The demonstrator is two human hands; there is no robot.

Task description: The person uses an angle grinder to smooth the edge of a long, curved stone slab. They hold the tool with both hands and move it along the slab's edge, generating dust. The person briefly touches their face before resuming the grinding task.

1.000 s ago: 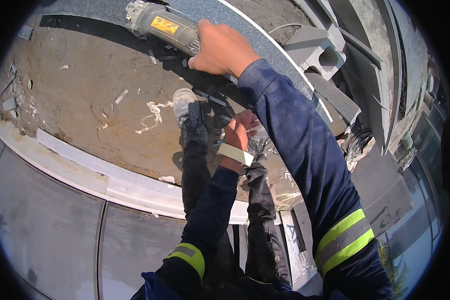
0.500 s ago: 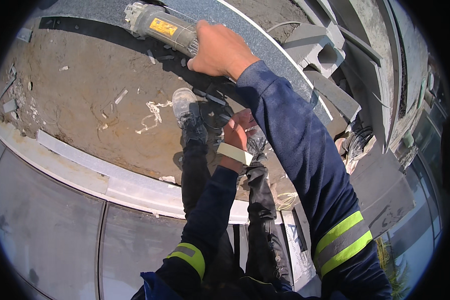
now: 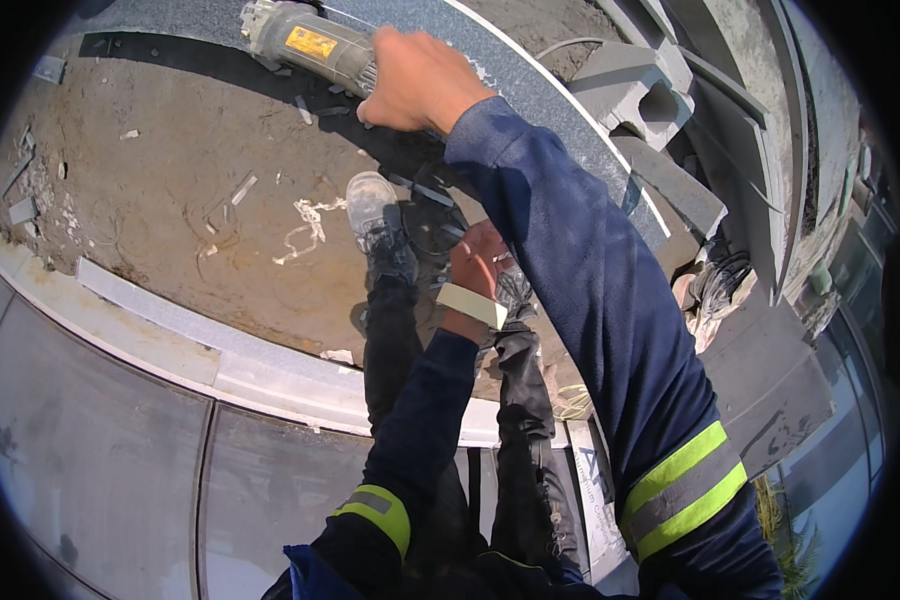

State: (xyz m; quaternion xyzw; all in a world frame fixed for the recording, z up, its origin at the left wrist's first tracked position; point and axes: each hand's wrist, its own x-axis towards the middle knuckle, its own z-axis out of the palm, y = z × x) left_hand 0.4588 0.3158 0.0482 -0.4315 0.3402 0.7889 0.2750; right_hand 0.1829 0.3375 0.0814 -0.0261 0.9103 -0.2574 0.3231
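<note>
In my right hand (image 3: 420,80) is the rear of a grey angle grinder (image 3: 335,60) with a yellow label. My fingers are closed around its body, and its head points left. The grinder lies over the edge of a long speckled blue-grey stone slab (image 3: 530,100); its disc cannot be made out. Lower down, my left hand (image 3: 478,262) hangs above my right shoe, with a pale band around the wrist. The right sleeve partly covers that hand, so its fingers are not clear.
My left shoe (image 3: 375,215) stands on brown ground strewn with stone chips. A hollow grey block (image 3: 635,95) and leaning slabs (image 3: 740,150) crowd the right side. A pale stone kerb (image 3: 270,375) and dark panels (image 3: 90,430) lie at the lower left.
My right hand and the grinder have shifted a little to the left and farther away along the slab. The left hand stays almost in place.
</note>
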